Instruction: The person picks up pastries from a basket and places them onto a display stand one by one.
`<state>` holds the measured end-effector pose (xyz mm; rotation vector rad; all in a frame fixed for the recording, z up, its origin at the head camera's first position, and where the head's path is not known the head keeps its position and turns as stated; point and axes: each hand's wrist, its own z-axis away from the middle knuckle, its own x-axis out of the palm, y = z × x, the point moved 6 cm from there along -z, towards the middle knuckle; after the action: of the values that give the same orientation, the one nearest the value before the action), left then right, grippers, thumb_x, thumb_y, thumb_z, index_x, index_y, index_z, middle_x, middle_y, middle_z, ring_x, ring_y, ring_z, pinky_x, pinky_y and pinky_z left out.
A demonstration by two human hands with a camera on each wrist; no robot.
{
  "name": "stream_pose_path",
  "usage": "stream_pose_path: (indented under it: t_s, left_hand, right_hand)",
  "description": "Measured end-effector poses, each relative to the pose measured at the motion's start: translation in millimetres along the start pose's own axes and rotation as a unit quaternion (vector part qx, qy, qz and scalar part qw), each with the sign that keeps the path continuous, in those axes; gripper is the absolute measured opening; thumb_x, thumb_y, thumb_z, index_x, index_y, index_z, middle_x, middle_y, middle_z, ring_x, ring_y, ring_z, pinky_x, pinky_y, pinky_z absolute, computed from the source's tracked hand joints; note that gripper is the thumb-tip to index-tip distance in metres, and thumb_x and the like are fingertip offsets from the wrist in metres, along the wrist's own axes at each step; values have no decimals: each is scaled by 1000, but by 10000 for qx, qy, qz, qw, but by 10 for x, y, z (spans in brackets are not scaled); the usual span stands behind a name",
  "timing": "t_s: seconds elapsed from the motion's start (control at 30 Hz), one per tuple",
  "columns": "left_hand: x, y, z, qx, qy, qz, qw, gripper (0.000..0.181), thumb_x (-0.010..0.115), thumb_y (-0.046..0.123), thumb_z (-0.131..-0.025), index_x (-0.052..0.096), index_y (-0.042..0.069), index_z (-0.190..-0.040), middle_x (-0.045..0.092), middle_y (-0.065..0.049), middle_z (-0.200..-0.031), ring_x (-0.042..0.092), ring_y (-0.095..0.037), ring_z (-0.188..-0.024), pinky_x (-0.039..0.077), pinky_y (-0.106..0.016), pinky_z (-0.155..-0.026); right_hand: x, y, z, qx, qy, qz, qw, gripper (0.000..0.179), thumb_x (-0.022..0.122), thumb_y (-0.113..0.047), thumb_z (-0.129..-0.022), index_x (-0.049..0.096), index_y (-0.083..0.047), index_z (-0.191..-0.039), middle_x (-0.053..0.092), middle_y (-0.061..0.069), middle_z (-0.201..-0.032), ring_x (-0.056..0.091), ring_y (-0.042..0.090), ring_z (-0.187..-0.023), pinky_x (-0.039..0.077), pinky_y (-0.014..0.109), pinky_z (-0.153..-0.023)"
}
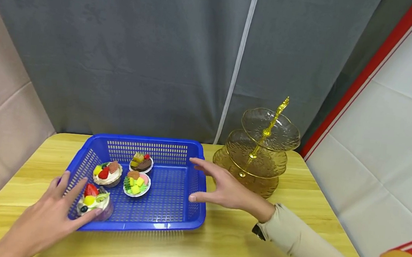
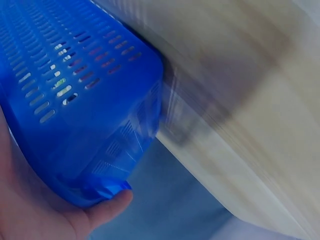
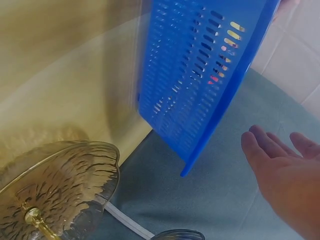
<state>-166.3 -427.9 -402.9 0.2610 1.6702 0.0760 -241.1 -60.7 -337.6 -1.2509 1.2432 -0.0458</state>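
My left hand [image 1: 49,213] spreads its fingers over the left front corner of a blue plastic basket [image 1: 160,225]. Its thumb overlaps a clear cup dessert [image 1: 104,213] topped with strawberry and other fruit pieces. Behind that cup sit a cream tart [image 1: 108,174] with red fruit, a chocolate tart [image 1: 142,163] and a tart with yellow cubes [image 1: 137,185]. In the left wrist view, a digit of that hand [image 2: 45,215] lies right at the basket's rim. My right hand [image 1: 221,185], fingers apart and holding nothing, hovers by the basket's right rim.
A three-tier amber glass stand [image 1: 256,161] with gold edges and a gold handle stands to the basket's right. Both rest on a wooden table [image 1: 225,248]. A grey curtain [image 1: 142,57] hangs behind, with pale panels [image 1: 392,140] at the sides.
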Motion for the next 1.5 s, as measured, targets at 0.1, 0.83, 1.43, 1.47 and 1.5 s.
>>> stream_pose_path:
  t_s: [0.1,0.83,1.43,1.47,1.5]
  left_hand:
    - [7,8,-10,-132,-102,-10,9999,105,60,73,-83,32,-1,-152,10,-45,-152,21,-66,-132,35,-82,-78]
    - [-11,-27,-18,-115,-254,-137,9995,109,56,77,-82,38,-10,-147,16,-44,-150,25,-65,-130,39,-77,-83]
    - [-7,33,28,-71,-162,-157,9997,108,59,80,-77,48,-8,-141,21,-42,-150,27,-62,-131,43,-75,-82]
    - [-5,39,25,-78,-198,-177,9996,109,59,80,-77,48,-7,-141,21,-42,-150,28,-63,-131,42,-75,-82]
    - [-4,46,23,-82,-235,-197,9995,109,58,80,-77,48,-7,-141,22,-42,-150,28,-64,-130,43,-75,-82]
  right_hand:
    - [48,-26,-65,8,-45,13,10000,86,84,-31,-81,39,-17,-153,48,5,-150,49,25,-135,39,45,-109]
    - [438,-234,-591,0,-430,356,9984,81,84,-35,-80,45,-16,-149,51,1,-146,47,14,-134,37,36,-111]
    - [624,-316,-784,-85,-907,344,9953,83,83,-37,-81,43,-16,-150,47,1,-150,51,15,-131,40,33,-108]
    - [630,-310,-793,-74,-941,317,9950,83,83,-36,-81,43,-15,-150,48,2,-150,51,15,-131,41,34,-108]
    - [635,-304,-802,-68,-980,297,9947,84,84,-36,-81,43,-13,-150,48,4,-150,51,15,-130,42,35,-108]
